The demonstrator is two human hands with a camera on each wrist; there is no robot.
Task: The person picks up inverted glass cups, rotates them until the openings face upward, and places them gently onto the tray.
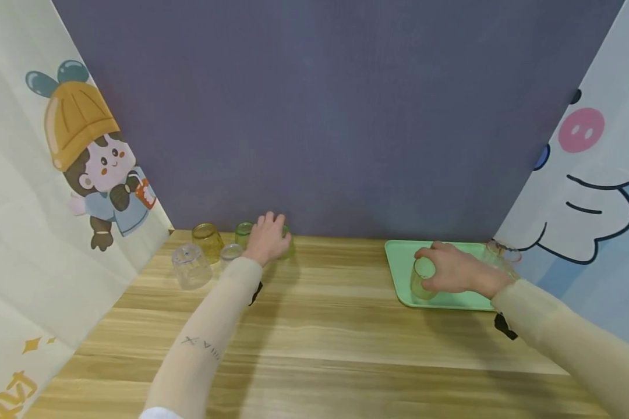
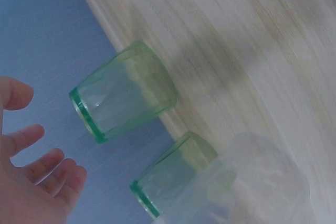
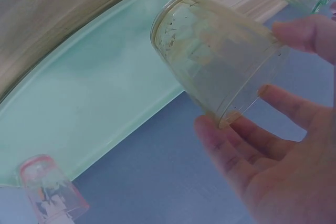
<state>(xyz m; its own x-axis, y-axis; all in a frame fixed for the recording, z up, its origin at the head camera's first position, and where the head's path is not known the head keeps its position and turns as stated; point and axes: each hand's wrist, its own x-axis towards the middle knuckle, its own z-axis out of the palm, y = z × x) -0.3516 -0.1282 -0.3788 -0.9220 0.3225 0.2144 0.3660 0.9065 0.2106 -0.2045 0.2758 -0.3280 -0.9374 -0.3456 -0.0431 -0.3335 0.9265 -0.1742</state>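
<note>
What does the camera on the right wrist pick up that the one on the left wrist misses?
Only the right wrist view shows the mint-green plastic tray, a yellowish clear glass held in the right hand, and a pink-tinted glass standing on the tray's far part. Only the left wrist view shows two green glasses, a clear glass, and the left hand with fingers spread, touching nothing. Both show the pale wooden tabletop.

Wooden table (image 1: 320, 326), light grain. Far left on it: clear glass (image 1: 190, 266), amber glass (image 1: 207, 241), two green glasses (image 1: 243, 233), small clear glass (image 1: 230, 254). Far right: mint-green tray (image 1: 398, 259).
</note>
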